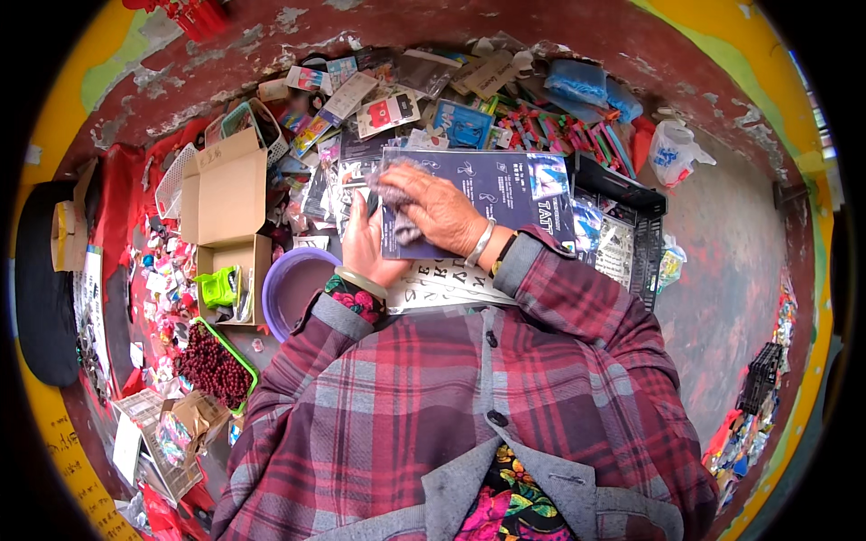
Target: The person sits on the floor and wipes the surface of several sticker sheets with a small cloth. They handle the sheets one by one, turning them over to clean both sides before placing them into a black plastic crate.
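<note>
A dark blue printed sheet (528,221), perhaps a tattoo-sticker pack, lies flat in front of me with small pictures on it. My left hand (368,245), a pale bangle at its wrist, grips the sheet's left edge; part of its fingers is hidden beneath. Bunched under my right hand (444,209) is a grey cloth (408,233), pressed against the sheet's left part. That hand's fingers curl over the cloth, and a silver bracelet circles its wrist. Below the sheet, white sheets with black letters (446,287) rest near my lap.
Right of my hands stands a black crate (651,236) with printed packs. A purple basin (293,287), an open cardboard box (222,212) and a green tray of dark red beads (216,365) stand to the left. Packaged goods pile up against the far wall, with a white plastic bag (677,153) farther right.
</note>
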